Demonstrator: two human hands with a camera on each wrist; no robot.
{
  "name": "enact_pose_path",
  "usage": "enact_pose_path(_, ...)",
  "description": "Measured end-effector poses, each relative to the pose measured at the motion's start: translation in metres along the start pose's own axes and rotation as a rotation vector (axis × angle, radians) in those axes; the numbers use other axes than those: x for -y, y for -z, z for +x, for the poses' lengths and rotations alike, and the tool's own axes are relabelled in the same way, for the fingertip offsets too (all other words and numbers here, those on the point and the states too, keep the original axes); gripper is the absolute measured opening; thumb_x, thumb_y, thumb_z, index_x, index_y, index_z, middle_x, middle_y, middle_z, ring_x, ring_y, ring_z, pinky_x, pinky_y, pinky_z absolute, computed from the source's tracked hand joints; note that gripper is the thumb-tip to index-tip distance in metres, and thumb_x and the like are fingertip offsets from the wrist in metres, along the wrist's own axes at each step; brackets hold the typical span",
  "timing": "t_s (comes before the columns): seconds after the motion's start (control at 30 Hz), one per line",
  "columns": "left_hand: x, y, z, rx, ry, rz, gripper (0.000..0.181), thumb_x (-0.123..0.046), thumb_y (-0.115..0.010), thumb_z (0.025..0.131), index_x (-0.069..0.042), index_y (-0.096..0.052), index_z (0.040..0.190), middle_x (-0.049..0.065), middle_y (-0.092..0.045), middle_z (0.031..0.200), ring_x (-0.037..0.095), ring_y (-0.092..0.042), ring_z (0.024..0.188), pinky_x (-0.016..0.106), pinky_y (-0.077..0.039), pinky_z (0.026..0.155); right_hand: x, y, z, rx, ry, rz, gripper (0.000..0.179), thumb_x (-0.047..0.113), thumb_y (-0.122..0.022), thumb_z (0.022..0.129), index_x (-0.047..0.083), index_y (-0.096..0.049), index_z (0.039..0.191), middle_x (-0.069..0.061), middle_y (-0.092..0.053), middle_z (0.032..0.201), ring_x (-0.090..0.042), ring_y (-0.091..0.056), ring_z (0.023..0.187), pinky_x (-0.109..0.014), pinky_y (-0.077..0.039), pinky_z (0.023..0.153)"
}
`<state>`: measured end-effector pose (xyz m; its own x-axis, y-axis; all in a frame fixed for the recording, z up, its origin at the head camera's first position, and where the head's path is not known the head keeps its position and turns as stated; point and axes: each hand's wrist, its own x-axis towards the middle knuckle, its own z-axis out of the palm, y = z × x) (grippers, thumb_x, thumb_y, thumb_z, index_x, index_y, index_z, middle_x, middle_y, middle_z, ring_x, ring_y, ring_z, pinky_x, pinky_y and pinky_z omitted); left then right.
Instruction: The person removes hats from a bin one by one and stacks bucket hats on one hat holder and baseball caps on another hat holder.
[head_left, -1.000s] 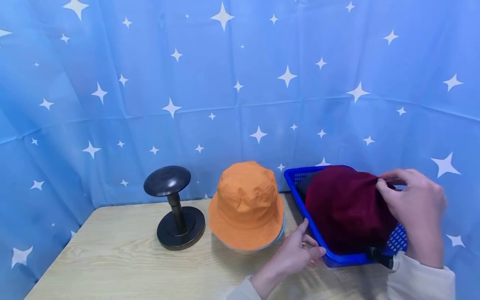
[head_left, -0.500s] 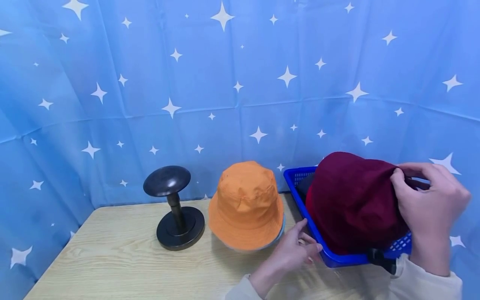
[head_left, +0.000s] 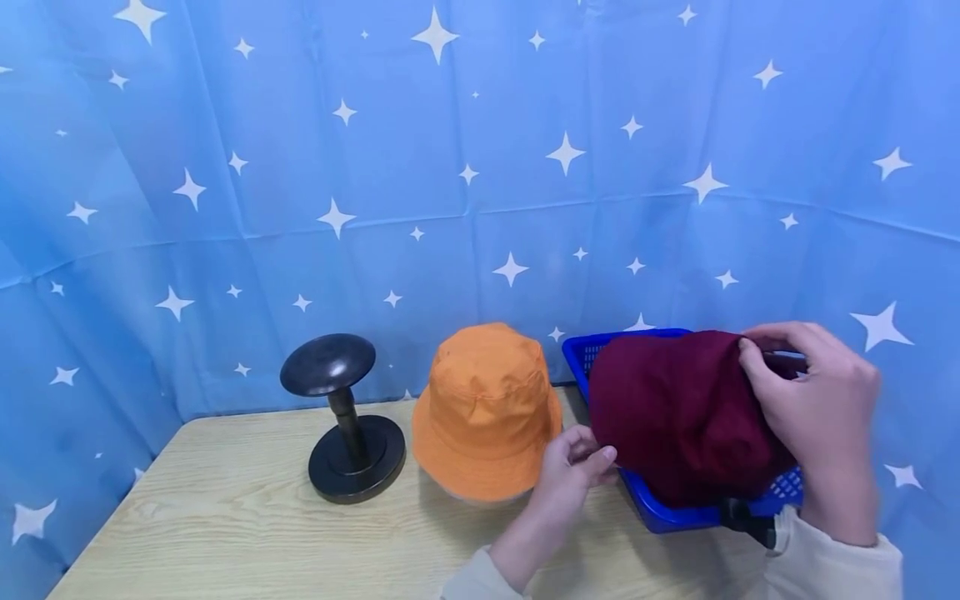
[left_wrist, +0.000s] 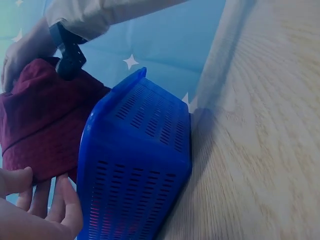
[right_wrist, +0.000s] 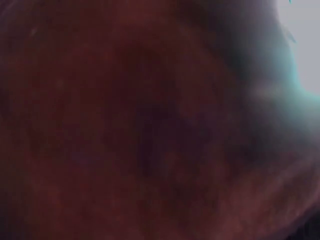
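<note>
A maroon bucket hat point(head_left: 675, 417) hangs over the blue basket point(head_left: 660, 521), covering much of its opening. My right hand point(head_left: 821, 400) pinches the hat's cloth on its right side. At the hat's left edge, my left hand point(head_left: 566, 471) holds the brim between thumb and fingers; the left wrist view shows the thumb on the near face of the brim point(left_wrist: 45, 160) and other fingers beneath it. Blurred dark red cloth point(right_wrist: 100, 125) fills most of the right wrist view, so that hand's fingertips are hidden there.
An orange bucket hat point(head_left: 487, 408) stands on the wooden table point(head_left: 247, 517) just left of the basket. Further left is a black stand point(head_left: 352, 450) with a domed top. A blue star-patterned curtain point(head_left: 450, 167) hangs behind the table.
The maroon hat rose and shifted right in my right hand, then came back left and lower. My left hand has gone from the basket's rim to the hat's brim.
</note>
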<state>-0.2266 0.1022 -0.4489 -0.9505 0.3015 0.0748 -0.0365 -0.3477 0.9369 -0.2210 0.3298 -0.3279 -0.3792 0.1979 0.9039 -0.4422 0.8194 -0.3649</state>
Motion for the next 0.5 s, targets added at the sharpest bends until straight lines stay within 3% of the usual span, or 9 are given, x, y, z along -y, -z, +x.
enact_pose_path(0.1,0.001,0.001,0.002,0.007,-0.009,-0.018,0.009,0.000,-0.067,0.095,-0.005,-0.061,0.097,-0.003,-0.069,0.088,0.009,-0.069,0.083,0.038,-0.063,0.089,-0.005,0.002,0.000,0.062,-0.027,0.014,0.011,0.007,-0.077,0.086,0.004,-0.081,0.096,0.054,-0.052,0.095,0.033,-0.048,0.089,0.001,-0.030,0.078)
enact_pose_path(0.17,0.002,0.000,0.001,0.011,-0.013,-0.018,0.009,0.002,-0.068,0.095,-0.005,-0.061,0.096,-0.002,-0.070,0.087,0.009,-0.068,0.080,0.035,-0.063,0.087,-0.011,0.006,-0.001,0.085,-0.091,0.026,0.014,0.005,-0.076,0.088,0.003,-0.080,0.101,0.051,-0.054,0.096,0.031,-0.051,0.089,0.006,-0.032,0.080)
enact_pose_path(0.27,0.003,0.000,0.001,0.019,-0.026,-0.003,0.008,0.003,-0.067,0.094,0.002,-0.062,0.100,0.001,-0.072,0.089,0.009,-0.069,0.078,0.031,-0.063,0.084,-0.026,0.014,-0.003,0.088,-0.261,0.017,0.018,0.010,-0.073,0.093,0.002,-0.078,0.109,0.046,-0.057,0.093,0.027,-0.055,0.085,0.007,-0.039,0.076)
enact_pose_path(0.37,0.003,-0.001,0.000,0.012,-0.019,0.008,0.009,0.002,-0.068,0.094,0.003,-0.062,0.102,0.002,-0.072,0.089,0.009,-0.068,0.079,0.031,-0.063,0.084,-0.052,0.025,-0.009,0.161,-0.449,-0.045,0.028,0.019,-0.064,0.100,-0.001,-0.073,0.118,0.048,-0.050,0.084,0.026,-0.051,0.077,0.004,-0.040,0.067)
enact_pose_path(0.43,0.003,-0.002,0.000,0.005,-0.004,0.012,0.007,0.001,-0.068,0.095,0.000,-0.063,0.099,0.000,-0.071,0.088,0.009,-0.068,0.080,0.033,-0.063,0.085,-0.074,0.032,-0.014,0.325,-0.531,-0.097,0.036,0.021,-0.057,0.103,-0.006,-0.066,0.124,0.045,-0.049,0.081,0.022,-0.049,0.070,-0.001,-0.041,0.061)
enact_pose_path(0.5,0.003,-0.002,0.000,-0.004,0.011,0.016,0.007,0.001,-0.068,0.095,-0.004,-0.063,0.096,-0.001,-0.069,0.086,0.009,-0.068,0.080,0.033,-0.063,0.084,-0.094,0.039,-0.018,0.577,-0.565,-0.093,0.042,0.017,-0.049,0.106,-0.016,-0.055,0.130,0.023,-0.067,0.083,0.020,-0.049,0.069,-0.008,-0.046,0.059)
